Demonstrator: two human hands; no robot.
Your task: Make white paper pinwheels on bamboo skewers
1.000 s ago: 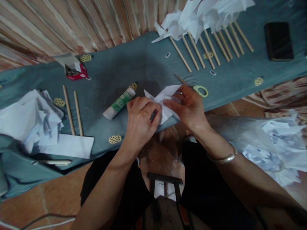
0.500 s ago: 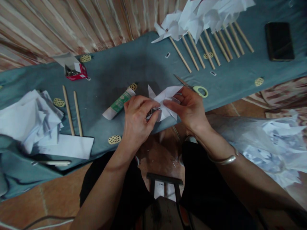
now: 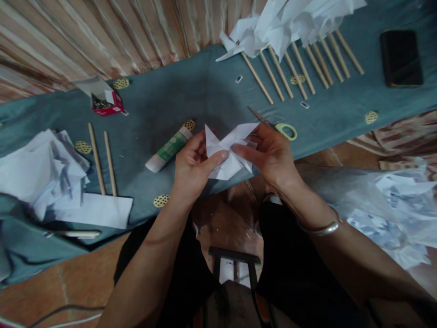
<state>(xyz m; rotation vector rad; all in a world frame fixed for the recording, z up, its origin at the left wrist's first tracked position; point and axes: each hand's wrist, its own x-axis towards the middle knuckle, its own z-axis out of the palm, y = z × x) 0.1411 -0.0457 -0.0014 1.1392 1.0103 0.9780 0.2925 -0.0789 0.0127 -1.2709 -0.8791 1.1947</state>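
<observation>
A white paper pinwheel (image 3: 229, 160) with pointed blades is held between both hands above the table's front edge. My left hand (image 3: 193, 164) grips its left side, thumb on the front near the centre and fingers behind the paper. On the right side, my right hand (image 3: 273, 152) pinches it, the thumb pressing close to the centre. The fingers behind the paper are partly hidden. Just left of my left hand lies a glue stick (image 3: 170, 149) with a green label. Scissors (image 3: 285, 130) with light green handles lie beyond my right hand.
Finished pinwheels on sticks (image 3: 256, 77) lie in a row at the back right, near a black phone (image 3: 402, 58). A red box (image 3: 108, 105) of small metal pieces stands at the left. Folded papers (image 3: 30, 168), two loose sticks (image 3: 97, 158) and a pen (image 3: 78, 234) are at the far left.
My left fingers have shifted from the front of the pinwheel to behind its left side, leaving the thumb on top. More of the left blades shows. My right hand keeps its hold.
</observation>
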